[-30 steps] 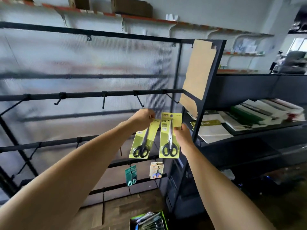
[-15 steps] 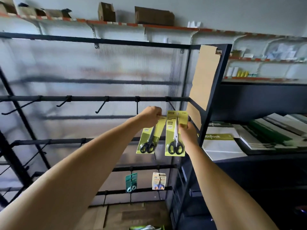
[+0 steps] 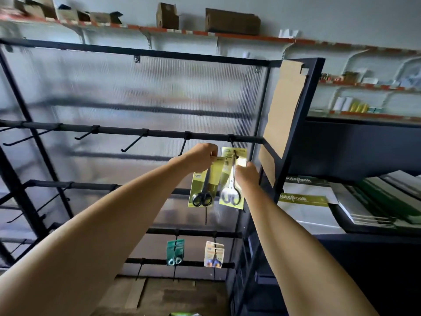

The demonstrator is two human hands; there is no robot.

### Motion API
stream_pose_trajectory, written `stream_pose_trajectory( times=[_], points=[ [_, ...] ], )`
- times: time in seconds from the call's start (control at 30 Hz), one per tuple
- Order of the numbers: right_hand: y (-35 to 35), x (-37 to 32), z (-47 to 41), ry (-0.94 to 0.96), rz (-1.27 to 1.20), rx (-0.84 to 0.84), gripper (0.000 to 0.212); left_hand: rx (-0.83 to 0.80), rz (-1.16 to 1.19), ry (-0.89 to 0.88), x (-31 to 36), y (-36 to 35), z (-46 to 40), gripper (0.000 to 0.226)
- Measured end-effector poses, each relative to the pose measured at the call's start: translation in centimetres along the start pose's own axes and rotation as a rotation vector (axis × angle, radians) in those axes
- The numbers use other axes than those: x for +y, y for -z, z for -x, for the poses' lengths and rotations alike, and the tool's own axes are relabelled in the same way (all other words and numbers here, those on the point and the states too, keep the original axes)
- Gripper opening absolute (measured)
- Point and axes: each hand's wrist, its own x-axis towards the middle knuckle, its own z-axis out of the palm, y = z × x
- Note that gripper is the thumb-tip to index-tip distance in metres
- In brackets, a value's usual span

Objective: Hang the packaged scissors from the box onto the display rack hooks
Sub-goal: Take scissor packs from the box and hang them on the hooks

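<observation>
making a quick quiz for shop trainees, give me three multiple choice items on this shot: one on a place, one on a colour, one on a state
1. Where is the right hand's scissors pack?
A. at the rightmost hook of the upper bar
B. on the floor
C. on the notebook shelf

2. What colour are the two held cards?
A. red
B. yellow-green
C. white

3. What is the left hand doing?
A. hanging empty
B. pressing the wall
C. gripping a second pack by its top

Answers: 1 A, the card top meets that hook; 2 B, both cards show it; 3 C, fingers curl round its top edge.
</observation>
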Motion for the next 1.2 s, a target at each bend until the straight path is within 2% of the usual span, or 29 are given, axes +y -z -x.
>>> stream_pose_trajectory(
  times=[0.07,0.17,0.2,0.37,0.5,0.57,0.7,0.8,0.87,0.97,1.03,1.2],
  points=[
    [0.1,-0.4,-1.0,-0.008,0.006,-0.026,0.047,-0.001,-0.034,0.004,0.2,-0.1,-0.5,0.017],
    [0.0,-0.8,-2.7,-0.039,-0.02,-0.006,0.028,0.006,-0.037,0.029,0.0,-0.5,-1.0,0.016],
    [0.1,-1.0,-3.2,-0.068,-0.011,0.008,0.027,0.007,-0.038,0.031,-0.1,-0.6,-1.1,0.015],
    [0.1,-1.4,-4.6,-0.133,0.089,0.02,0.052,-0.007,-0.053,0.047,-0.7,-0.7,-1.1,0.015],
    [-0.7,0.0,-4.1,-0.129,0.036,-0.012,0.055,0.004,-0.066,0.06,-1.4,-1.3,-0.6,0.025],
    [-1.0,0.8,-3.5,-0.121,-0.011,-0.09,0.049,-0.007,-0.08,0.063,-1.6,-1.6,0.0,0.025],
    [-0.1,1.1,-1.1,-0.025,-0.132,-0.341,0.024,-0.022,-0.099,0.051,-1.5,-1.6,1.2,0.028],
    [0.6,0.9,1.0,0.116,-0.101,-0.574,0.028,-0.019,-0.084,0.039,-1.3,-1.3,1.9,0.023],
    [0.7,0.8,1.8,0.157,-0.135,-0.63,0.028,-0.021,-0.082,0.024,-0.9,-1.1,2.3,0.02],
    [0.8,0.6,2.7,0.205,-0.228,-0.558,0.023,-0.005,-0.056,0.008,-0.3,-0.8,2.7,0.021],
    [1.0,0.5,3.2,0.254,-0.22,-0.491,0.024,0.006,-0.034,0.0,0.2,-0.6,2.9,0.019],
    [1.9,0.7,4.3,0.33,-0.14,-0.321,0.01,0.059,0.005,-0.051,0.6,0.0,2.9,0.015]
  ],
)
